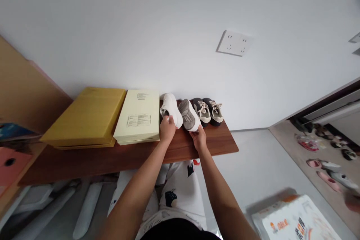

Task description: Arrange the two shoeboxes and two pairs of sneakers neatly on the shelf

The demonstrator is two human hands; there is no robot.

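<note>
My left hand [167, 127] grips the heel of a white sneaker [171, 108] that stands on a dark wooden shelf [118, 159]. My right hand [199, 137] holds the heel end of the second white sneaker [189, 115], which is tipped on its side with its grey sole showing. Right of it stands a pair of grey sneakers [208, 110] with beige laces, toes toward the wall. Both hands are closed on the shoes.
Two flat boxes lie on the shelf's left part: a yellow box [84, 118] and a pale cream box [139, 116]. A wall socket [234, 43] is above. Several shoes [329, 165] lie on the floor at right, and a printed bag [298, 221] at lower right.
</note>
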